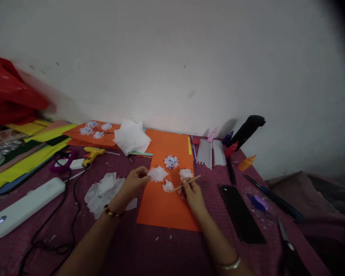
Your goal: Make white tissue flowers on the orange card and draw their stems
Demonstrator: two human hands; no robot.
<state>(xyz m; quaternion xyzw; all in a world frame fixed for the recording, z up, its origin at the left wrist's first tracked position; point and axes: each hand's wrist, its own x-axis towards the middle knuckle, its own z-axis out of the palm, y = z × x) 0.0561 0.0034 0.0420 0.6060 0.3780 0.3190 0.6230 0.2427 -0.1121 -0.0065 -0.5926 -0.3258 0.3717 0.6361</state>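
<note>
My left hand [137, 180] pinches the edge of a white paper flower [158, 174] at the left side of an orange sheet [166, 212]. In my right hand [192, 192] is a thin wooden stick [194, 178], held like a pen. Its lower end reaches to a small white paper flower [168, 186] on the sheet. Another white flower [185, 174] lies just beyond my right fingers, partly behind the stick. Above them sits a flower with blue-tinted petals [171, 162].
Loose white paper pieces [103, 193] and a yellow glue gun [92, 155] with a black cord [74, 203] lie to the left. A white paper stack [131, 137] is behind. On the right are a phone [241, 214], an orange bottle [246, 163] and scissors [290, 247].
</note>
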